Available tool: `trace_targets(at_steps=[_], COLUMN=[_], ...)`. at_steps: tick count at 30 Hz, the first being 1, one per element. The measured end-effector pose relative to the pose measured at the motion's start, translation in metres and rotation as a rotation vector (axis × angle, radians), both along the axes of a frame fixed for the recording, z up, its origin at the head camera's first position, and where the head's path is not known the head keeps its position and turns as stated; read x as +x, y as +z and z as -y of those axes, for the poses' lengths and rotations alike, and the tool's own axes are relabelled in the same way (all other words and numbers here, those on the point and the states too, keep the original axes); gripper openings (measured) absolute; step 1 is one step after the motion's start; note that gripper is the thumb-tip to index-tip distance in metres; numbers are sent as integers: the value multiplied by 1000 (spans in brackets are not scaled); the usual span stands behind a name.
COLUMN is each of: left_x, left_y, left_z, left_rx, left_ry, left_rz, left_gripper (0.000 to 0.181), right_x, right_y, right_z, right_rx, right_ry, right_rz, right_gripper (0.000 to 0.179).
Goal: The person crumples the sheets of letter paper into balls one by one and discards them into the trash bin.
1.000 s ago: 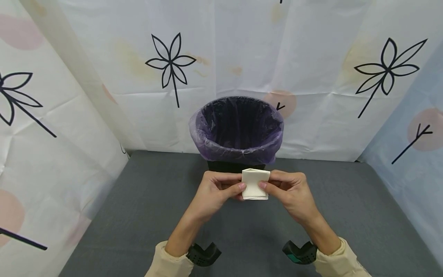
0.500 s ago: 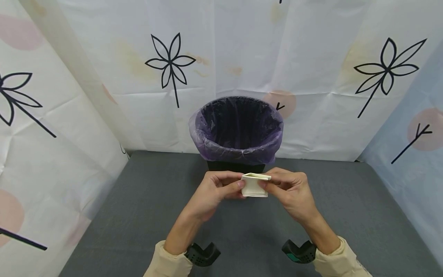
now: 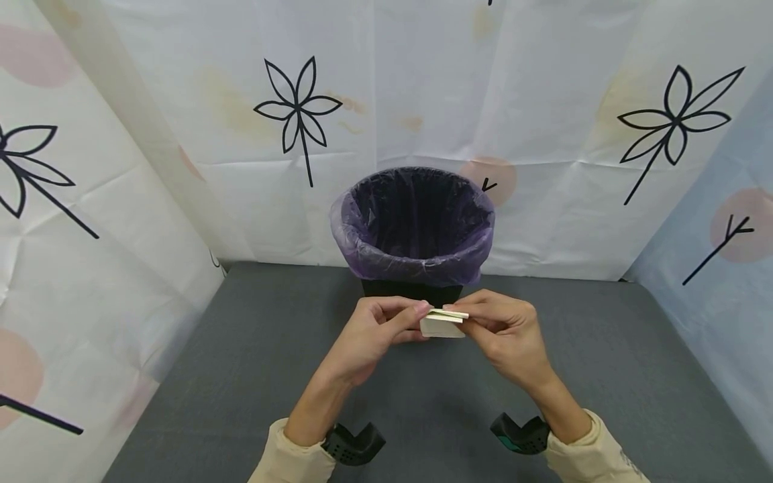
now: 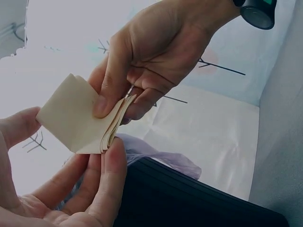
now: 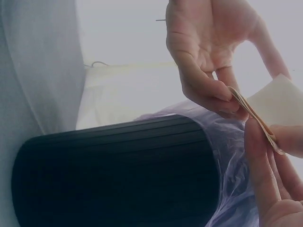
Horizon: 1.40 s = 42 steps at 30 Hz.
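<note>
A small cream-coloured folded paper (image 3: 442,328), several layers thick, is held up between both hands in front of the bin. The left hand (image 3: 376,333) pinches its left side, thumb on the top edge and fingers underneath. On the other side the right hand (image 3: 508,333) grips it between thumb and fingers. The left wrist view shows the stacked layers of the paper (image 4: 71,120), with the right thumb pressed on its flat face. Seen edge-on from the right wrist, the folds lie tight together, and the left hand (image 5: 203,52) appears above.
A black bin (image 3: 410,290) lined with a purple plastic bag (image 3: 417,268) stands just beyond the hands, its mouth open. It rests on a dark grey surface (image 3: 272,349). White patterned sheets (image 3: 423,80) close off the back and sides.
The folded paper has tipped from facing the head camera to lying nearly flat, its top edge turned toward the person. The left thumb has moved up to the top edge.
</note>
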State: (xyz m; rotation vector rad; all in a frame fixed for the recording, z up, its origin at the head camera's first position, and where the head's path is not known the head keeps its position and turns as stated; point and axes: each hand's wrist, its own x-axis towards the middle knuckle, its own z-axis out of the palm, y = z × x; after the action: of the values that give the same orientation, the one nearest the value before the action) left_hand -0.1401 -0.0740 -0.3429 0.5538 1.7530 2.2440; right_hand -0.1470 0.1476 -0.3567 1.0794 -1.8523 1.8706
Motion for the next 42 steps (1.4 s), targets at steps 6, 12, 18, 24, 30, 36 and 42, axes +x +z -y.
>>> trace_targets(at_steps=[6,12,18,24,30,36,42], left_x=[1,1,1,3,4,5,7], left_y=[0,-1,-2,-2,-3,-3,-1], left_z=[2,4,4,-1,-4,-7,-9], left_rx=[36,56,62,44,2,-43,-96], left_ry=[11,33,77,132,191,221,229], left_rz=[1,10,-3,-32,-90,-151,-203], left_gripper=[37,40,38,37,33,31,25], right_x=[2,0,1,3,3,4,4], right_y=[2,5,9,8,9,9,8], right_z=[0,-5,-9,-4,0,2,4], right_rx=[40,69,138,139,115,123,129], right_ry=[-12,101,198,124,34,-58,-126], right_rz=[71,143,214,262,317,263,220], right_gripper=[22,29,46,37,26,19,15])
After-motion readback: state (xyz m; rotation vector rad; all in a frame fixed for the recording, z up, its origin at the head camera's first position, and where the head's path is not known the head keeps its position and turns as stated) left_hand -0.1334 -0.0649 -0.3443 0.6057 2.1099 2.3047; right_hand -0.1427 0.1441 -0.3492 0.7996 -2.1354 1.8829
